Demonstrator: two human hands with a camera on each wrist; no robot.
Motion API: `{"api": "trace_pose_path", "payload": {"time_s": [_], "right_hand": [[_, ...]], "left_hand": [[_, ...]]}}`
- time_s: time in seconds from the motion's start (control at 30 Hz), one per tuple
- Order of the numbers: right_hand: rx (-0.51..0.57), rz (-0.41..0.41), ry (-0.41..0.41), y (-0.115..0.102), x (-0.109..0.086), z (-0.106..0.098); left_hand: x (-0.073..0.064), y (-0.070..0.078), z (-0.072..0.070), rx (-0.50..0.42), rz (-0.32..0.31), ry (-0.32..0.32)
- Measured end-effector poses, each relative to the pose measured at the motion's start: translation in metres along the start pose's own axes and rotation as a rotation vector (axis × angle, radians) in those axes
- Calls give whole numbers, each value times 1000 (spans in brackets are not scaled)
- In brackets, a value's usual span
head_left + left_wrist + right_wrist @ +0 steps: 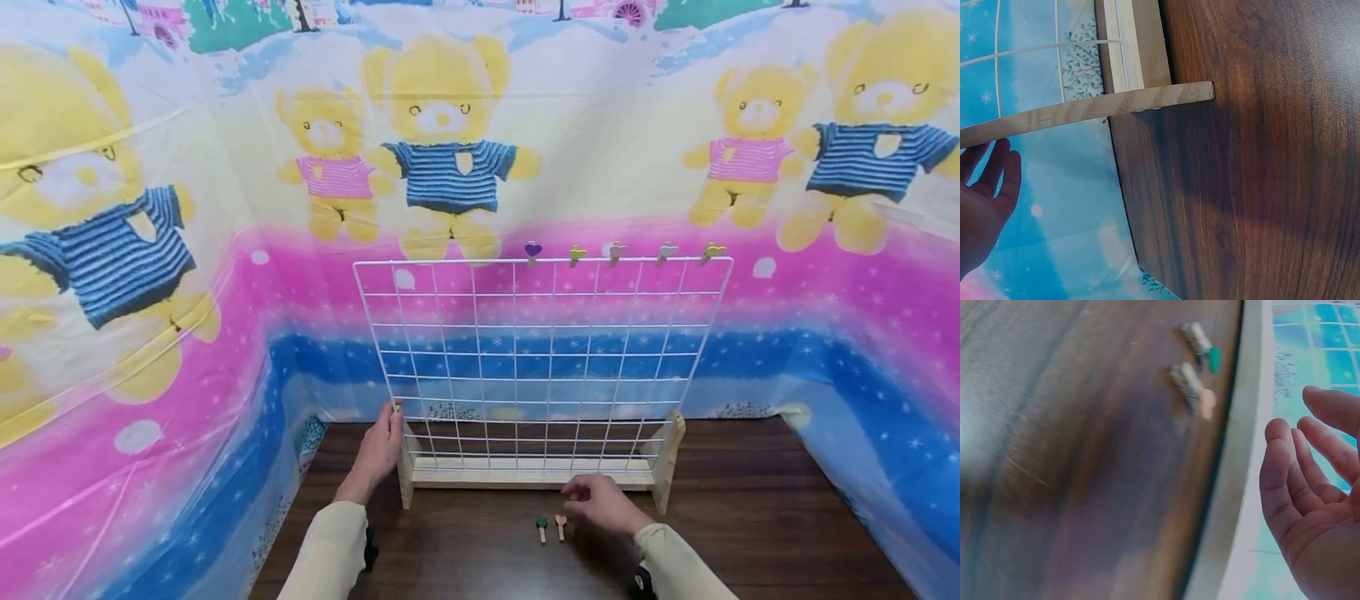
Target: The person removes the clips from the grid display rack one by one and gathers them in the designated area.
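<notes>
A white wire grid stands upright on a pale wooden stand. My left hand grips the stand's left upright near its upper end. In the left wrist view, fingertips touch the outer face of that upright; the thumb is out of sight. My right hand, fingers loosely bent and holding nothing, hovers in front of the base bar. Just left of it on the table lie two small wooden clothespins, one with a green heart, one with a peach heart.
Several heart clothespins sit along the grid's top wire toward the right, among them a purple one and a yellow one. The dark wooden table is surrounded by a bear-printed cloth at the back and sides.
</notes>
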State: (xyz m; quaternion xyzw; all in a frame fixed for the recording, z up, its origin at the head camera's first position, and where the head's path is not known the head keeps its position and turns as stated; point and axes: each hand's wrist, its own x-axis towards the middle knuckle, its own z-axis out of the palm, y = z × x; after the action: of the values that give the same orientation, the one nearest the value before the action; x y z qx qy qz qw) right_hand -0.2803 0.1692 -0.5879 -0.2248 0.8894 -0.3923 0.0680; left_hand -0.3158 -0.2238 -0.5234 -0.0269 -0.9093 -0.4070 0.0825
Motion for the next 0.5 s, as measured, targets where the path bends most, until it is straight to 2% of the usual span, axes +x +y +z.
{"api": "trace_pose_path", "payload": {"time_s": [0.17,0.27,0.5], "right_hand": [[-57,-74,53,-10,3,-17],[-91,-108,72,-24,4,-30],[-102,-160,98,-79,1,-68]], "left_hand": [[2,0,0,-10,-7,3],[2,0,0,-12,-11,8],[0,-1,0,1,4,10]]}}
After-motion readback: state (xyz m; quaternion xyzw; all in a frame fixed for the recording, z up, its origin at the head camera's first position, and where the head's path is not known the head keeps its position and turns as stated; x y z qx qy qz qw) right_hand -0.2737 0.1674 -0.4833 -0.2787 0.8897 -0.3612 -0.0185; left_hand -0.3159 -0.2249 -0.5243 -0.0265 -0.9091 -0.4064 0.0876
